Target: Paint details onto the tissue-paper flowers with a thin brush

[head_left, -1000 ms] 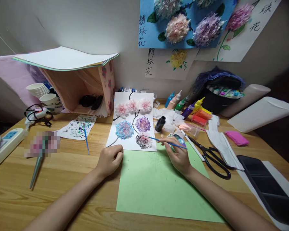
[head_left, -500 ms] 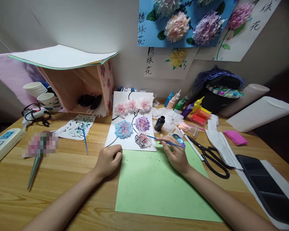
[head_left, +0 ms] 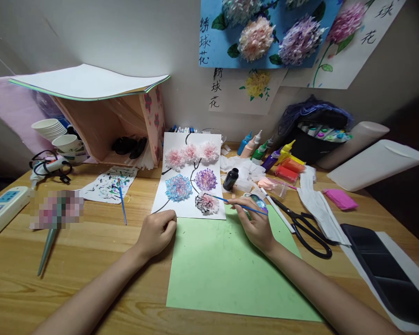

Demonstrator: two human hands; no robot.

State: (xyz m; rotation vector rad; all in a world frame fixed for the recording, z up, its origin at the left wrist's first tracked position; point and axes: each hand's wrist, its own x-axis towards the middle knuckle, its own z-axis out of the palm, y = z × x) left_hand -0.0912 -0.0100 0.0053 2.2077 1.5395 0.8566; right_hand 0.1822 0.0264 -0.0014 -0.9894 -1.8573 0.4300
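Note:
Pinched in my right hand (head_left: 253, 221) is a slim blue paintbrush (head_left: 246, 206). Its tip reaches the right side of a pink-and-white paper flower (head_left: 206, 203), whose left part has black edges. That flower is at the lower right of a white sheet (head_left: 157, 203). Also on the sheet are a blue flower (head_left: 179, 188), a purple flower (head_left: 206, 179), several pink ones (head_left: 189, 152) and black painted stems. My left hand (head_left: 159, 232) rests closed at the sheet's lower left corner; whether its curled fingers hold anything is hidden. Green paper (head_left: 230, 270) lies beneath my right forearm.
A dark bottle (head_left: 231, 179) stands open right of the sheet, near paint bottles (head_left: 271, 159) and white paper scraps (head_left: 246, 167). Black scissors (head_left: 310, 228) and a black tray (head_left: 380, 270) lie at right. Left are another brush (head_left: 122, 204), a stained tissue (head_left: 104, 186) and a box (head_left: 155, 121).
The view has shifted very slightly. Both hands, the brush and the sheet hold nearly the same places as before.

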